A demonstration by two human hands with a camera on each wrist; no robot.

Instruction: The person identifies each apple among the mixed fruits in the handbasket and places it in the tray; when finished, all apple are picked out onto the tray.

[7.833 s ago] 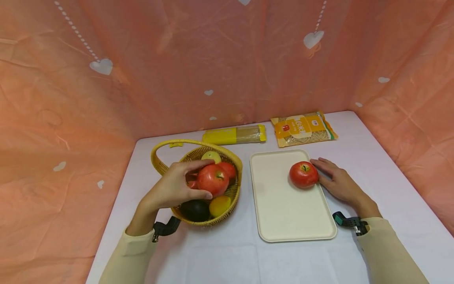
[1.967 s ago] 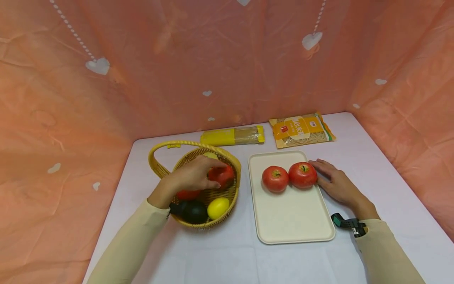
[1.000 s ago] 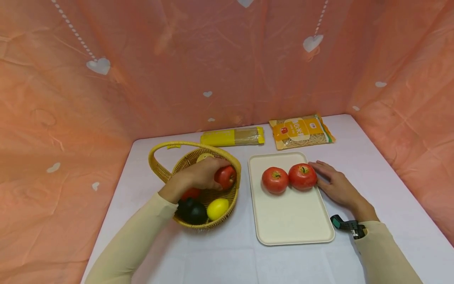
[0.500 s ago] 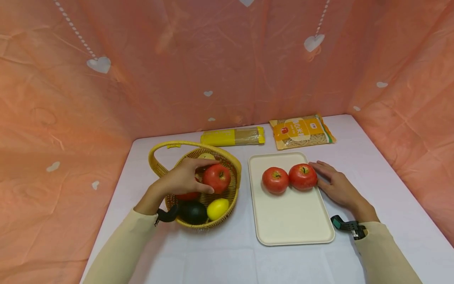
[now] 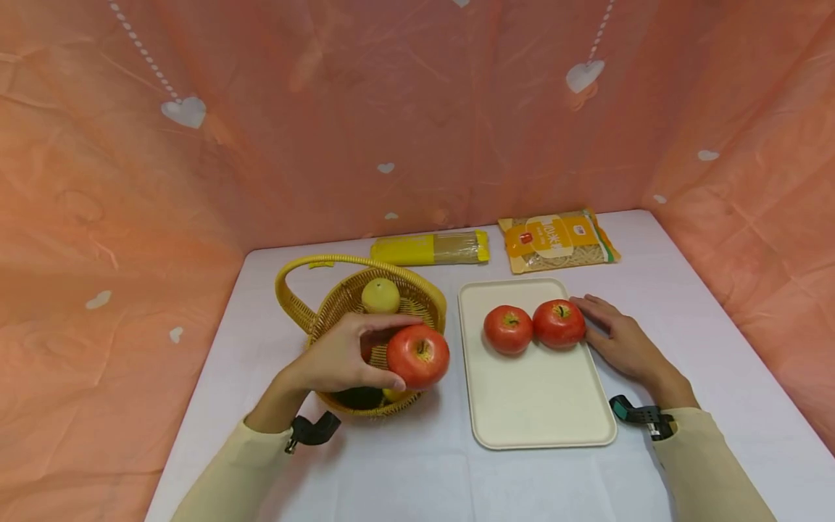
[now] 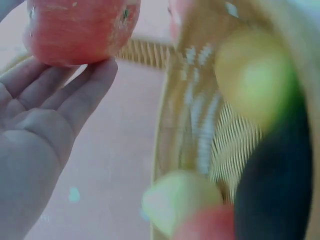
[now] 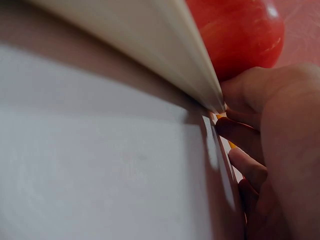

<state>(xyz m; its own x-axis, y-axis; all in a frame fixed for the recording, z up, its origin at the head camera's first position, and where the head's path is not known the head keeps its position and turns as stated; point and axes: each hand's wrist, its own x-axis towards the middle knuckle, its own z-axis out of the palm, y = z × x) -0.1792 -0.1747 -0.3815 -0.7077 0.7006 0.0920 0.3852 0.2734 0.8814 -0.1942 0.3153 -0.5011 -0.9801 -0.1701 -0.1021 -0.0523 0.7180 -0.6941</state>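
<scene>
My left hand [image 5: 335, 355] grips a red apple [image 5: 419, 357] between thumb and fingers, held over the right front rim of the wicker basket [image 5: 442, 308]. Inside the basket are a pale yellow-green round fruit [image 5: 380, 296], a dark, smooth, rounded item [image 5: 359, 397] and a lemon [image 5: 394, 396], the last two partly covered by the hand and apple. Something red [image 6: 207, 225] also shows there in the left wrist view. On the cream tray [image 5: 541, 402] sit two red apples [image 5: 508, 330], side by side. My right hand [image 5: 622, 341] rests at the tray's right edge, its thumb against the rim.
Behind the basket and tray lie a yellow pack of noodles [image 5: 430, 249] and an orange pack of pasta [image 5: 557, 241]. The basket handle [image 5: 339, 259] arches over its back left side. A pink curtain [image 5: 457, 130] closes off the table's far side.
My left hand set a second apple on the tray, returned to the basket, and has lifted another apple out toward the front right. My right hand stays at the tray's edge.
</scene>
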